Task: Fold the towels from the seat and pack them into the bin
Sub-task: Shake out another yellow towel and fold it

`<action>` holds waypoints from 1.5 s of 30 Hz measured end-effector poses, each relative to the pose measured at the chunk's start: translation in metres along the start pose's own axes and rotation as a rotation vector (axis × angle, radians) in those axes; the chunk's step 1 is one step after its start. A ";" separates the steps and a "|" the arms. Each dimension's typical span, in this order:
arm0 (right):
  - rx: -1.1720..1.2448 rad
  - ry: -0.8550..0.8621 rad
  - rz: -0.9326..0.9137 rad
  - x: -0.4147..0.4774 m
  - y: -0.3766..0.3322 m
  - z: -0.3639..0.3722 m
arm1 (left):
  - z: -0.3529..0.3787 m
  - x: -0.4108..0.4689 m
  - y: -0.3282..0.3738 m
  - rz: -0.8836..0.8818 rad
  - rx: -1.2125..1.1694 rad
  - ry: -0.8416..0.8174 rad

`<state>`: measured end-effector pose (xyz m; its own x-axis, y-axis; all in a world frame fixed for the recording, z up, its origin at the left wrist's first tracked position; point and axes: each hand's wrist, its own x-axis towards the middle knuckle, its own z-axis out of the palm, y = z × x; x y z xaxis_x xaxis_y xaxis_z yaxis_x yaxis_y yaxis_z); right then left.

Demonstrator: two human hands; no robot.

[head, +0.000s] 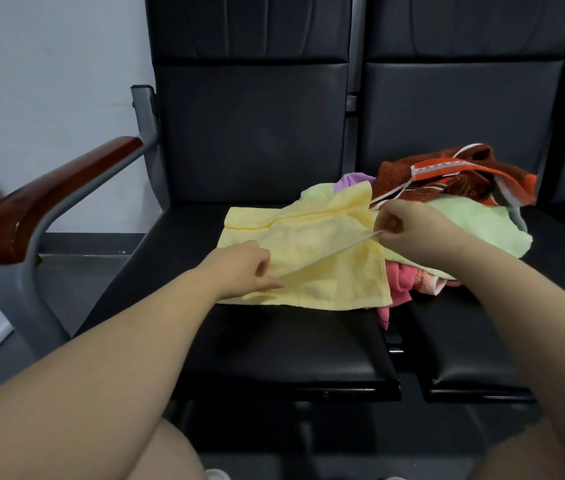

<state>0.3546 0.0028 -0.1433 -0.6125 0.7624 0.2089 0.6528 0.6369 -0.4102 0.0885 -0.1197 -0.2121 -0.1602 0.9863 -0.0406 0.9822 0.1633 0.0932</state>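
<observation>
Yellow towel (312,261): spread on the left seat (274,344), with its right side lying over the towel pile. One layer is lifted along a taut edge that runs between the two hands.
Armrest (56,199): red-brown wood on a grey metal frame, far left of the seat.
Left hand (239,268): at the towel's near-left part, fingers curled and pinching the low end of the lifted edge.
Right hand (409,226): raised over the pile, thumb and fingers pinching the high end of that edge.
Purple towel (354,180): a small part shows behind the yellow one.
Pink towel (400,284): crumpled at the near side of the pile, hanging into the gap between the seats.
Green towel (478,220): under the right hand, on the right seat (468,344).
Orange-brown towel (447,174): bunched on the far side of the pile.
</observation>
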 end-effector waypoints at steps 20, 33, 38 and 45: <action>-0.068 -0.054 -0.003 -0.017 0.002 -0.010 | -0.023 -0.040 -0.040 -0.140 -0.161 0.373; -0.554 -0.484 -0.111 -0.006 0.026 0.073 | 0.009 -0.042 -0.070 0.014 -0.030 -0.116; -0.469 -0.536 -0.006 -0.006 0.018 0.066 | 0.005 -0.039 -0.060 0.060 -0.060 -0.147; -0.626 -0.458 -0.113 -0.010 0.030 0.083 | 0.006 -0.034 -0.058 0.057 0.057 -0.182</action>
<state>0.3433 0.0044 -0.2319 -0.7243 0.6523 -0.2234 0.6217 0.7580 0.1975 0.0380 -0.1625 -0.2220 -0.0890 0.9723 -0.2161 0.9939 0.1008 0.0443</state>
